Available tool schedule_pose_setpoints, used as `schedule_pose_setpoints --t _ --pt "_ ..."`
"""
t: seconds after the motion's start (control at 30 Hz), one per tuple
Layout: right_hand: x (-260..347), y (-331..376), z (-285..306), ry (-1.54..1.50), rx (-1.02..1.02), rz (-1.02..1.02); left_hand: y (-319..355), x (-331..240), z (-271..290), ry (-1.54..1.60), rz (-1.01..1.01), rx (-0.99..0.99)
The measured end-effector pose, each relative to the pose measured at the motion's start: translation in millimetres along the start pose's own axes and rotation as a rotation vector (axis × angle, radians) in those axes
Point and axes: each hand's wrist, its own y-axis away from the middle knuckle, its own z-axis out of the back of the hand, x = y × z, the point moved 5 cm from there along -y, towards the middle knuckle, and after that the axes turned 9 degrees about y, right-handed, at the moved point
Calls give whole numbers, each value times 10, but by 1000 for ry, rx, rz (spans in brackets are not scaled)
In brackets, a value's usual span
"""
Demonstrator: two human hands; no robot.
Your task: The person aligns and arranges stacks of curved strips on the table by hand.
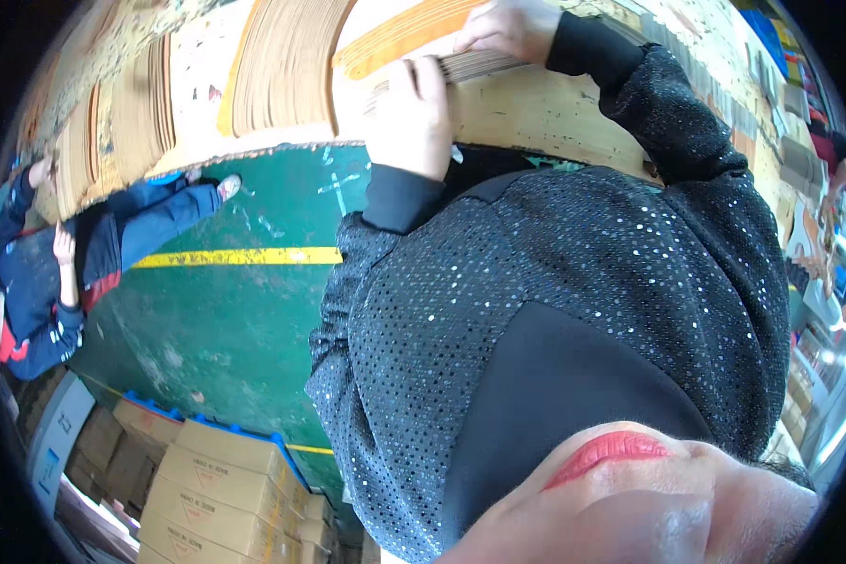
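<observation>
My left hand [410, 122] lies at the near side of a fanned stack of thin, dark-edged sheets [484, 64], its fingers bent over the end. At the far side of that stack is my right hand [515, 30], fingers curled in a pinch at the sheets' edges; the fingertips are partly hidden. Just beyond and left of my hands, orange sheets [399, 39] lie spread in a slanting row. Further left, a thick row of brown sheets [287, 70] stands packed on the worktable [555, 117].
More packed brown sheets [141, 103] fill the table's left end, where another person [42, 268] works. Grey sheets [724, 108] lie to the right. Below is a green floor [226, 329] with a yellow line [254, 257]. Cardboard cartons [211, 484] are piled at the lower left.
</observation>
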Motion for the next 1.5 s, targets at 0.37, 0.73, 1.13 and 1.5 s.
schedule_pose_setpoints --t 0.37,0.73,1.13,1.5 --pt "-1116 1042 1126 715 227 -891 26 44 55 1 93 45" --pt "-1594 1214 858 817 217 -797 -48 -29 120 -67 31 67" --pt "-1221 892 852 501 208 -731 -7 2 102 -90 38 30" --pt "631 -50 759 139 -491 -69 6 42 96 -3 5 36"
